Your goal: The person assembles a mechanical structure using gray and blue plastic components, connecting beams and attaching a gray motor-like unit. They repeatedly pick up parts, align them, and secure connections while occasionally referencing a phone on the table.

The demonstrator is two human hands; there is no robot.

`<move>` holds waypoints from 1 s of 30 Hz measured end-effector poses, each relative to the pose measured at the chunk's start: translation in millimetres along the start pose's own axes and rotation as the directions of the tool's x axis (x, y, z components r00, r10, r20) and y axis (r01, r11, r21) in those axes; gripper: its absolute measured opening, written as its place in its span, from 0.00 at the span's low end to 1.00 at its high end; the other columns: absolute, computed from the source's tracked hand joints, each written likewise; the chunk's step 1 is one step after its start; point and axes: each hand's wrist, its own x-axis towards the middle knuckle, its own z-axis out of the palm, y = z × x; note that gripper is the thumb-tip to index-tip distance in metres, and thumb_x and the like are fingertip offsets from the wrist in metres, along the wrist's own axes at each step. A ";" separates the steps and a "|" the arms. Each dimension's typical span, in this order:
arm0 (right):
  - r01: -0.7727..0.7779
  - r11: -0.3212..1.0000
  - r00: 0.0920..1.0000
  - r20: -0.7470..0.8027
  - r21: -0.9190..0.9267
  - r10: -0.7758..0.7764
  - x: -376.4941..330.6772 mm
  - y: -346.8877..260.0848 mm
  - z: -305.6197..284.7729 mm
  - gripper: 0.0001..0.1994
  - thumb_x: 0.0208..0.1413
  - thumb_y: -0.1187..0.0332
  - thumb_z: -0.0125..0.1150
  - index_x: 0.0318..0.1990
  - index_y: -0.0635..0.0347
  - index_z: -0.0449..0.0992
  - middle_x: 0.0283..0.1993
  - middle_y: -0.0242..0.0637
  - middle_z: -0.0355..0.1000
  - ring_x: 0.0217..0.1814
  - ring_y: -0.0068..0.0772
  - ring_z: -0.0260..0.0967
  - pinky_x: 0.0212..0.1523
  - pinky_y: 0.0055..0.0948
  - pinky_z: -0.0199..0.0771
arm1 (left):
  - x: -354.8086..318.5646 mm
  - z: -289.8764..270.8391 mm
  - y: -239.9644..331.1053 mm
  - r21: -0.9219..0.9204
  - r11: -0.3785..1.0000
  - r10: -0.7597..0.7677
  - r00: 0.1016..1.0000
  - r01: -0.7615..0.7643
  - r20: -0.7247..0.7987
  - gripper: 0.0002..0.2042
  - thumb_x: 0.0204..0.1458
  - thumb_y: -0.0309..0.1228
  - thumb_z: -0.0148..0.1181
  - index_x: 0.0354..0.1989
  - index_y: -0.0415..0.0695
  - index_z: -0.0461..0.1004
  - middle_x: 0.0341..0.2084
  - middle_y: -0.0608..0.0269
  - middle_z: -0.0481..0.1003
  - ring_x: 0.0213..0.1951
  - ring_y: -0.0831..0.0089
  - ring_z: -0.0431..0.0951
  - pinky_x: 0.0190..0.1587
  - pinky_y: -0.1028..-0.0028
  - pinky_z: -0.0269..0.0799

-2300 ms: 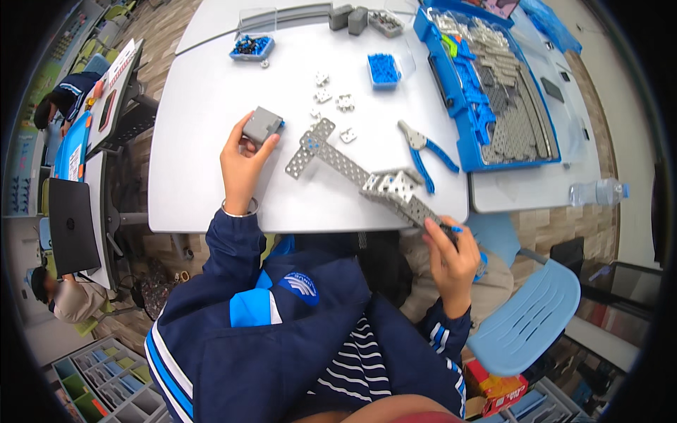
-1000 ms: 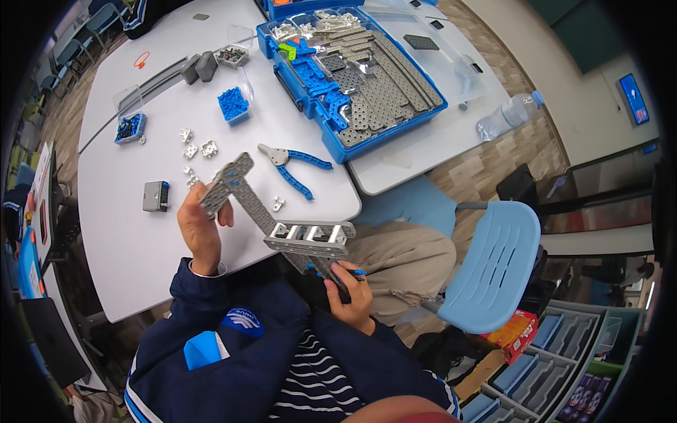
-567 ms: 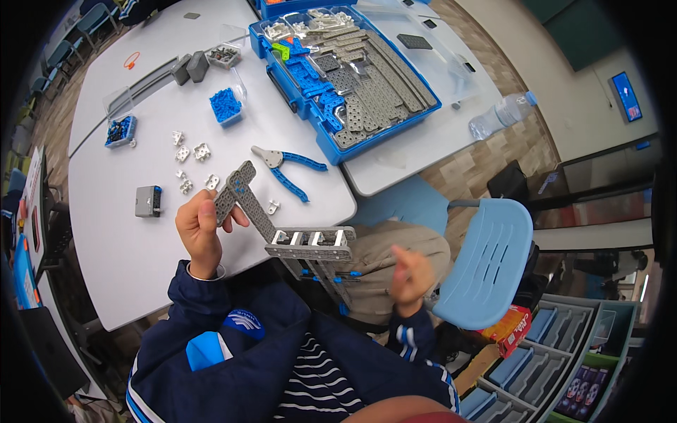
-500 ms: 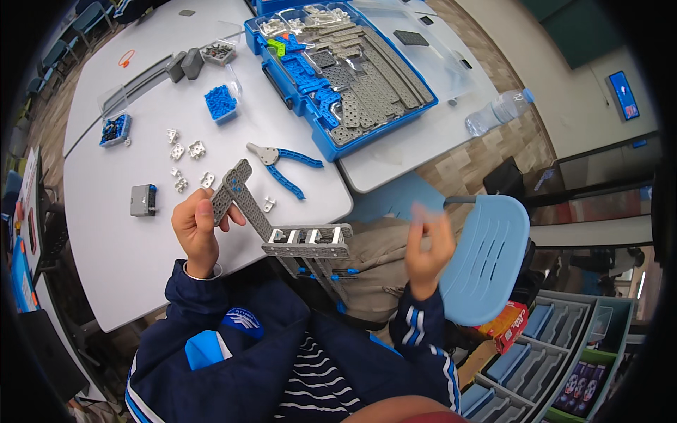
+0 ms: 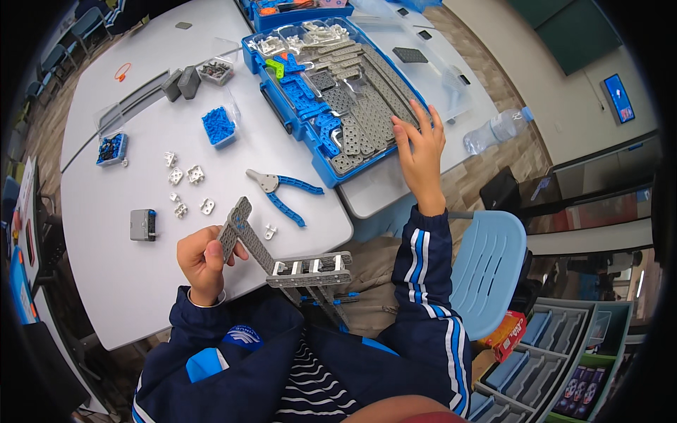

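Observation:
My left hand (image 5: 204, 262) grips one end of a grey building-kit frame (image 5: 258, 243) with white connectors and blue pins, held over the table's front edge. Its far end juts out above my lap. My right hand (image 5: 422, 151) is open, fingers spread, at the right edge of a blue parts case (image 5: 331, 161). Long grey perforated beams (image 5: 384, 92) lie in the case by those fingers; whether they touch is unclear. Blue-handled pliers (image 5: 285, 196) rest on the table beyond the frame, near several small white connectors (image 5: 194, 174).
On the white table (image 5: 99, 268) are a grey block module (image 5: 143, 225), a box of blue pins (image 5: 220, 127), and a box of mixed pins (image 5: 113, 149). A plastic bottle (image 5: 497, 131) lies to the right. A blue chair (image 5: 486, 275) stands beside me.
My right hand has gone from above the chair, forward to the case's right edge, and its fingers have spread. My left hand and the frame have dropped slightly in view.

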 end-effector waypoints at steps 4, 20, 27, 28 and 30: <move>-0.011 0.999 1.000 -0.025 0.053 0.012 -6.4 4.4 -1.2 0.14 0.62 0.58 0.55 0.46 0.55 0.80 0.65 0.40 0.63 0.72 0.51 0.46 0.67 0.50 0.44 | 1.1 2.0 -2.6 -0.002 1.000 0.030 1.000 -0.030 0.002 0.25 0.63 0.43 0.49 0.17 0.36 0.65 0.12 0.55 0.71 0.15 0.75 0.72 0.16 0.79 0.61; 0.114 0.988 0.990 0.076 0.109 -0.122 57.3 13.6 11.9 0.12 0.56 0.72 0.53 0.44 0.49 0.81 0.62 0.44 0.64 0.70 0.51 0.50 0.65 0.47 0.53 | 0.7 1.6 1.2 -0.017 1.000 0.002 1.000 -0.002 -0.003 0.26 0.63 0.44 0.50 0.16 0.37 0.66 0.12 0.57 0.70 0.17 0.73 0.74 0.16 0.78 0.62; 0.106 0.994 0.991 0.080 0.023 -0.108 59.6 2.7 33.6 0.15 0.55 0.75 0.50 0.44 0.49 0.81 0.64 0.40 0.64 0.71 0.48 0.50 0.68 0.43 0.51 | 0.3 -0.2 0.1 -0.019 1.000 -0.011 1.000 0.011 0.005 0.26 0.63 0.43 0.51 0.14 0.39 0.64 0.10 0.59 0.68 0.16 0.71 0.75 0.17 0.77 0.63; 0.115 0.993 0.991 0.073 0.025 -0.116 58.9 2.6 34.2 0.13 0.55 0.75 0.50 0.44 0.52 0.78 0.64 0.39 0.64 0.71 0.47 0.50 0.67 0.43 0.51 | 0.2 0.1 -0.7 -0.013 1.000 0.018 1.000 -0.018 0.004 0.26 0.63 0.43 0.51 0.14 0.39 0.63 0.09 0.60 0.67 0.16 0.69 0.75 0.17 0.76 0.64; 0.120 0.988 0.990 0.061 0.102 -0.127 60.1 2.9 36.0 0.12 0.55 0.74 0.50 0.44 0.56 0.76 0.62 0.42 0.65 0.71 0.48 0.50 0.67 0.47 0.49 | 0.4 0.5 -2.9 -0.035 0.998 0.057 0.998 -0.057 0.004 0.25 0.63 0.42 0.50 0.14 0.39 0.63 0.09 0.60 0.67 0.16 0.69 0.75 0.17 0.75 0.64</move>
